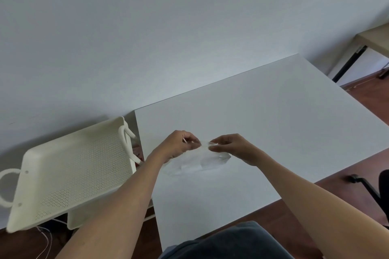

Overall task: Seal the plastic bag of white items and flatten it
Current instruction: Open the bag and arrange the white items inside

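Centrally, both hands [202, 147] pinching plastic bag [195, 164] top edge, white table [273, 122] bare around.

One clear plastic bag [195, 161] lies on one white table [263, 111]. Two bare hands are on it: one left hand [179, 146] and one right hand [233, 148]. One perforated cream cart [69, 174] stands beside the table, with two looped handles visible.

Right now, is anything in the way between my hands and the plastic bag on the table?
Nothing visible. The left hand and right hand already pinch the top edge of the plastic bag, which lies on the white table.
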The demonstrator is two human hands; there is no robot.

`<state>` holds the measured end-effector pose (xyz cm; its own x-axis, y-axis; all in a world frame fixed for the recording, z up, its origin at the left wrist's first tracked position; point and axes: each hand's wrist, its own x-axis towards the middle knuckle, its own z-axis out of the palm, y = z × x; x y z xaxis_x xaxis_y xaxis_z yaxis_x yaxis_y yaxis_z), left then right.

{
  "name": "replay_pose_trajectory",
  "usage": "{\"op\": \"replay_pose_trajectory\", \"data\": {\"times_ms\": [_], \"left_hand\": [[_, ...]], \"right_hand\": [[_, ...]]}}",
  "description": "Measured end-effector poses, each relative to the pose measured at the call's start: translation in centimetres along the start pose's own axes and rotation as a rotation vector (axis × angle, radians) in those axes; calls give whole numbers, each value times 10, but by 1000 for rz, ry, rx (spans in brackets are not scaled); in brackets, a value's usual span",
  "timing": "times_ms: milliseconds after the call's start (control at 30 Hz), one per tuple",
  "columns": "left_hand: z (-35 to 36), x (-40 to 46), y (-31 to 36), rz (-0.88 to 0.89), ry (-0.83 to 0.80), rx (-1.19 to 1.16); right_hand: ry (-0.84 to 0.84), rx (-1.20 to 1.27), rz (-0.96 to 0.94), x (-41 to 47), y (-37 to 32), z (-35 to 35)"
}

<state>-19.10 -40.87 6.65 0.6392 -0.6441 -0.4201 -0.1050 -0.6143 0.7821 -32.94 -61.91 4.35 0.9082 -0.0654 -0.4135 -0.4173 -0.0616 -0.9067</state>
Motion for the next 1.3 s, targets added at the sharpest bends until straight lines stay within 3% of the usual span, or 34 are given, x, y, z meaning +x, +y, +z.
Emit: {"op": "replay_pose_trajectory", "data": {"times_ms": [133, 433, 500, 633, 733, 1067, 1300], "left_hand": [[-4, -4, -4, 4, 26, -29], [-3, -11, 4, -3, -47, -82], [-4, -11, 4, 10, -23, -104], [-7, -15, -4, -6, -24, -174], [-5, -17, -7, -16, -9, -153], [2, -12, 0, 74, 123, 108], [-3, -13, -8, 24, 194, -38]], "right_hand": [[-66, 12, 0, 0, -6, -3], [230, -41, -126, 13, -7, 10], [197, -31, -119, 12, -8, 11], [-29, -63, 62, 9, -12, 4], [-57, -52, 90, 12, -15, 2], [301, -66, -111, 23, -25, 20], [-77, -2, 168, 25, -26, 5]]}}
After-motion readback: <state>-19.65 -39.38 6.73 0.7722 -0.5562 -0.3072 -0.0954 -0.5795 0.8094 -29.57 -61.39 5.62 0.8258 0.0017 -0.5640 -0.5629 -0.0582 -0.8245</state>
